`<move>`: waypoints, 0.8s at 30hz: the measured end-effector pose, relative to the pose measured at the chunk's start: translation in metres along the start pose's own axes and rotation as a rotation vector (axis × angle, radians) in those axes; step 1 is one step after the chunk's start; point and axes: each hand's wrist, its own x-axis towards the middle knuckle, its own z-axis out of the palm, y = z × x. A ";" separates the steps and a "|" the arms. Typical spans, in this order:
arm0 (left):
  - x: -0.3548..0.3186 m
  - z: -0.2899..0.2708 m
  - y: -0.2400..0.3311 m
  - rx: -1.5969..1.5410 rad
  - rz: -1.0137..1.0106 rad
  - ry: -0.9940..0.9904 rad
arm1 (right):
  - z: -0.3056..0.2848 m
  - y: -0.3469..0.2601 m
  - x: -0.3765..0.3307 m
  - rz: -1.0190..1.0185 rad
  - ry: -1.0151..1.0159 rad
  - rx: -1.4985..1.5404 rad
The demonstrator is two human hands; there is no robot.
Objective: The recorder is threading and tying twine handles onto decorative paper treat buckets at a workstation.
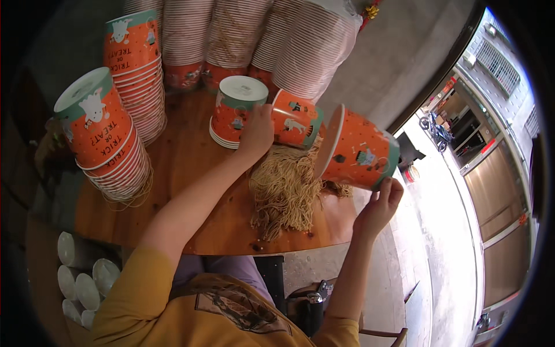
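Observation:
My right hand (378,207) grips an orange paper bucket (359,151) by its green base; the bucket is tilted, its white-rimmed mouth facing left. My left hand (258,127) is closed at the mouth end of a second orange paper bucket (293,120), which lies on its side with its green base to the right; some fingertips are hidden. Below both buckets is a heap of tan strings (284,194) on the wooden table (191,191). Just left of my left hand, a short stack of upside-down buckets (237,113) stands on the table.
Two tall stacks of upside-down orange buckets (95,130) (134,75) stand at the left, the nearer with loose strings round its rims. Wrapped bucket stacks (315,49) line the back. White cylinders (87,289) lie low at the left. A doorway opens on the right.

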 end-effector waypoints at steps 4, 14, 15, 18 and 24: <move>-0.032 -0.051 0.045 -0.374 -0.091 -0.135 | 0.005 0.005 -0.030 0.152 -0.036 0.141; -0.126 -0.164 0.090 -1.115 -0.500 -0.318 | 0.068 0.013 -0.119 0.428 -0.158 0.350; -0.133 -0.167 0.084 -1.110 -0.523 -0.267 | 0.072 0.015 -0.125 0.448 -0.182 0.365; -0.143 -0.177 0.071 -1.190 -0.593 -0.228 | 0.081 0.020 -0.138 0.486 -0.216 0.362; -0.153 -0.199 0.064 -1.176 -0.657 -0.199 | 0.089 0.029 -0.150 0.600 -0.253 0.425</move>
